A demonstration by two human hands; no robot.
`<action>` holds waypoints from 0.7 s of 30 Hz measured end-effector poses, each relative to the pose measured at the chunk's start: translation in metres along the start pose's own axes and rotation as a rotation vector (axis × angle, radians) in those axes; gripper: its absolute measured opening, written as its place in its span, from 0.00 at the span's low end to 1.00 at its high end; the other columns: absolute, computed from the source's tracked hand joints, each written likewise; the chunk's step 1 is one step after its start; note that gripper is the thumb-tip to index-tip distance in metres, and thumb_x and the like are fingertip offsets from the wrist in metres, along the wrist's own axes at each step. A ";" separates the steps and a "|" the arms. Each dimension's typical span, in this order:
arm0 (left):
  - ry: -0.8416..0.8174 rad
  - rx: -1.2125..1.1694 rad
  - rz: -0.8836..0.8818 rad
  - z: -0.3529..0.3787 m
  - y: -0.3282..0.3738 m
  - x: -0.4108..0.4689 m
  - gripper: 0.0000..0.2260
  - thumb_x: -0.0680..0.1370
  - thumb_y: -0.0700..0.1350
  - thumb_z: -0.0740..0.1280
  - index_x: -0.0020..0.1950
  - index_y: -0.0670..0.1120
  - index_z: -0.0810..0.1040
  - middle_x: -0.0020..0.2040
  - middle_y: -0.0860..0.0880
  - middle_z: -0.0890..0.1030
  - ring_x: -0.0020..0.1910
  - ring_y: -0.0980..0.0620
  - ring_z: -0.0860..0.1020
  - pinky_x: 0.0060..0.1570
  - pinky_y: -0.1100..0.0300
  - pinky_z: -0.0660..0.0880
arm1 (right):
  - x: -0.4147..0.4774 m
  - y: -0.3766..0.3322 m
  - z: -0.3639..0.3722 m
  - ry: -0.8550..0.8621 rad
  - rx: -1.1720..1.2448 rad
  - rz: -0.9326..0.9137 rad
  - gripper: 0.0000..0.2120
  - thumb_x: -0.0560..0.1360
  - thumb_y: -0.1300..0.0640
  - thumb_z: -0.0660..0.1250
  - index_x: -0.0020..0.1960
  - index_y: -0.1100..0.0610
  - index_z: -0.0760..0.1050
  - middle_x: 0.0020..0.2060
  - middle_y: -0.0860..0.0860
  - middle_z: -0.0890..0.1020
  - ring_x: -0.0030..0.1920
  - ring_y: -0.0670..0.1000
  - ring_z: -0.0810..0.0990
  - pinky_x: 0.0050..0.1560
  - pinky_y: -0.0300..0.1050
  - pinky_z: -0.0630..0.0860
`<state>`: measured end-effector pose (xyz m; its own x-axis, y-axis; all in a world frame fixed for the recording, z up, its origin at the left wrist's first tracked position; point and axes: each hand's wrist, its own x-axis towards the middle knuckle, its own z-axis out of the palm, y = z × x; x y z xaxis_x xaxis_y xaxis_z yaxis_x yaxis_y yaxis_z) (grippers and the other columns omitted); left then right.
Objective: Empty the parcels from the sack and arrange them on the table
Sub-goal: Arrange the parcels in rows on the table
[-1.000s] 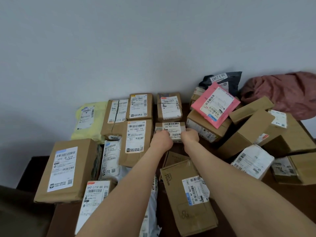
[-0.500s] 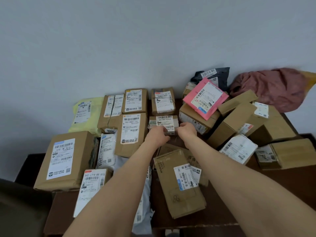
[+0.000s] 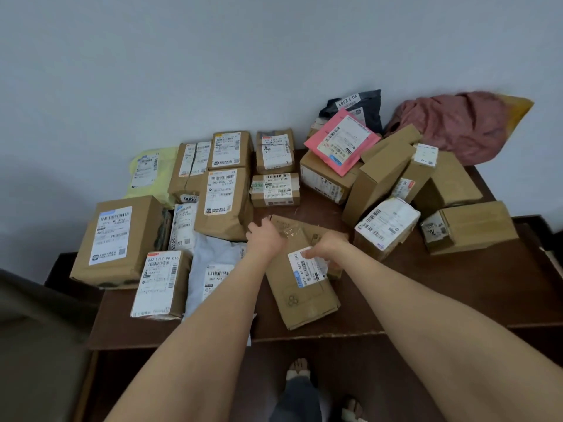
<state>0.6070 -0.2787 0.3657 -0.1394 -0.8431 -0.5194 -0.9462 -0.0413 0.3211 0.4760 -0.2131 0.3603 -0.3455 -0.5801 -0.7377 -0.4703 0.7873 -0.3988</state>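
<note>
**Entry: flat brown parcel, in hand**

Left hand (image 3: pixel 265 239) and right hand (image 3: pixel 327 249) lie on a flat brown parcel (image 3: pixel 301 287), fingers curled at its far end; whether pinching, cannot tell; likely squaring it into the rows; small labelled box (image 3: pixel 275 190) just beyond the grip; table (image 3: pixel 441 284) beneath; sack (image 3: pixel 457 129) far right, slack.

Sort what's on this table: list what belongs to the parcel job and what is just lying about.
Part of the job:
- flat brown parcel under the left hand and right hand
- small box behind it
- pink envelope
- yellow bag
- big box at the left
- reddish sack, slumped by the wall

Lying about:
- dark table
- grey wall
</note>
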 end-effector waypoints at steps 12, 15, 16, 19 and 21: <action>0.031 -0.282 -0.146 -0.001 -0.006 -0.018 0.27 0.79 0.49 0.62 0.73 0.39 0.58 0.71 0.38 0.61 0.67 0.39 0.67 0.65 0.48 0.68 | -0.012 0.011 0.018 -0.133 0.613 0.042 0.13 0.77 0.60 0.68 0.59 0.63 0.74 0.50 0.56 0.83 0.45 0.52 0.82 0.49 0.49 0.80; 0.113 -0.324 -0.102 -0.021 -0.001 -0.020 0.26 0.78 0.50 0.62 0.72 0.40 0.60 0.69 0.38 0.65 0.67 0.38 0.68 0.65 0.45 0.68 | -0.022 -0.001 -0.001 -0.111 0.818 -0.035 0.06 0.77 0.63 0.67 0.54 0.61 0.74 0.49 0.56 0.82 0.47 0.54 0.81 0.49 0.50 0.78; 0.128 -0.340 -0.087 -0.027 0.002 -0.020 0.26 0.78 0.51 0.62 0.72 0.40 0.61 0.69 0.39 0.67 0.66 0.38 0.68 0.65 0.44 0.69 | -0.026 -0.006 -0.009 -0.106 0.881 -0.060 0.05 0.77 0.65 0.66 0.53 0.60 0.74 0.50 0.57 0.82 0.47 0.54 0.81 0.47 0.51 0.78; 0.187 -0.370 -0.029 -0.049 0.013 -0.028 0.28 0.79 0.54 0.61 0.73 0.41 0.61 0.68 0.39 0.69 0.66 0.39 0.70 0.64 0.44 0.69 | -0.043 -0.024 -0.030 -0.083 1.022 -0.141 0.13 0.77 0.68 0.65 0.60 0.61 0.73 0.48 0.57 0.82 0.47 0.56 0.81 0.43 0.53 0.79; 0.243 -0.382 0.017 -0.064 0.019 -0.034 0.30 0.79 0.57 0.60 0.74 0.41 0.58 0.71 0.39 0.67 0.68 0.38 0.67 0.66 0.43 0.68 | -0.052 -0.034 -0.043 -0.054 1.125 -0.196 0.15 0.77 0.70 0.64 0.63 0.61 0.71 0.51 0.59 0.82 0.51 0.58 0.81 0.46 0.55 0.79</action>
<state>0.6122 -0.2855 0.4404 -0.0383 -0.9450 -0.3249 -0.7620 -0.1827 0.6213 0.4751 -0.2186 0.4356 -0.2981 -0.7256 -0.6202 0.4908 0.4408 -0.7515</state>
